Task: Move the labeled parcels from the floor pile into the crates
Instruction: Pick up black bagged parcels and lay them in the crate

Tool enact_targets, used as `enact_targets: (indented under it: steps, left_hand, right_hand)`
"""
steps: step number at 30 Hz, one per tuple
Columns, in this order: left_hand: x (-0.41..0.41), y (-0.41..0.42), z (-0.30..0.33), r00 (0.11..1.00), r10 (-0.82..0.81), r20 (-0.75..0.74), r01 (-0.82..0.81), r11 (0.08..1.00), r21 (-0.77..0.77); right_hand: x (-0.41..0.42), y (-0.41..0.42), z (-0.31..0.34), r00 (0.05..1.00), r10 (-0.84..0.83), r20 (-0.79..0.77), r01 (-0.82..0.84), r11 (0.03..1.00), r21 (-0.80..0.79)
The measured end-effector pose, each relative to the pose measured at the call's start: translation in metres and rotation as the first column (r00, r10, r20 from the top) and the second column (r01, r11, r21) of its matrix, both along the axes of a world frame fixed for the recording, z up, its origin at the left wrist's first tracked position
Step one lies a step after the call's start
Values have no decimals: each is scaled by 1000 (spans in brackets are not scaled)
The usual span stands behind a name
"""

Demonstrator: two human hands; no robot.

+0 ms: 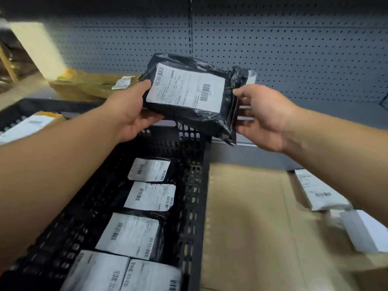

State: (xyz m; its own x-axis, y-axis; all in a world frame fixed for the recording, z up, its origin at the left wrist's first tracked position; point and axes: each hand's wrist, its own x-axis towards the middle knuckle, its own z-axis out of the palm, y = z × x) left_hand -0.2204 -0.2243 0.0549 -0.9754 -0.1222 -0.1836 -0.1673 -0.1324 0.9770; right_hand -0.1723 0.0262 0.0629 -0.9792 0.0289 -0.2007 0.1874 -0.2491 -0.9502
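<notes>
A black plastic parcel (201, 120) with a white barcode label is held up in front of me, above the far end of a black slotted crate (195, 185). My left hand (134, 108) grips its left edge, thumb on top by the label. My right hand (264, 116) pinches its right edge. Inside the crate lie several black labeled parcels (151, 196) in a row, labels up.
A second black crate (31, 106) with a labeled parcel stands at the left. Brown cardboard (252, 217) covers the floor to the right, with white labeled parcels (319, 190) on it. A grey pegboard wall (273, 49) rises behind, and brown parcels (90, 85) lie at its foot.
</notes>
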Motion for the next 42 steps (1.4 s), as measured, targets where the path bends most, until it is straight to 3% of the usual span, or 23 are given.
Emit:
enact_targets:
  steps: [7, 13, 15, 17, 18, 20, 24, 31, 39, 42]
  left_hand:
    - [-13, -59, -21, 979, 194, 58, -190, 980, -62]
    - [-24, -101, -52, 959, 184, 214, -106, 937, -332]
    - [-25, -110, -63, 962, 168, 215, -10, 809, -588]
    - [-24, -116, -71, 969, 139, 204, 101, 530, -842]
    - [-25, -117, -75, 971, 107, 213, 148, 425, -893]
    - [-27, -119, -85, 967, 55, 247, 215, 339, -916]
    - [-31, -111, -106, 958, -11, 288, 281, 258, -924]
    - [-36, -107, -135, 934, -4, 358, 351, 204, -914]
    - [-34, -108, -174, 928, -127, 350, 362, 91, -928]
    - [-35, -108, -186, 890, -169, 423, 423, -34, -905]
  right_hand:
    - [-35, -85, -8, 997, 20, 77, -33, 984, 175]
    - [-56, -131, -45, 971, 35, 235, -118, 929, 350]
    - [-61, -142, -59, 958, 42, 284, -151, 915, 373]
    - [-65, -151, -71, 947, 31, 321, -161, 908, 387]
    - [-67, -155, -78, 941, 25, 337, -163, 906, 390]
    - [-71, -163, -91, 930, 12, 366, -170, 900, 402]
    - [-76, -173, -113, 894, -30, 446, -172, 897, 406]
    - [-91, -194, -143, 841, -57, 538, -216, 876, 432]
    - [-105, -202, -176, 824, -48, 565, -269, 843, 465]
    - [-107, -205, -185, 846, 0, 533, -325, 793, 516]
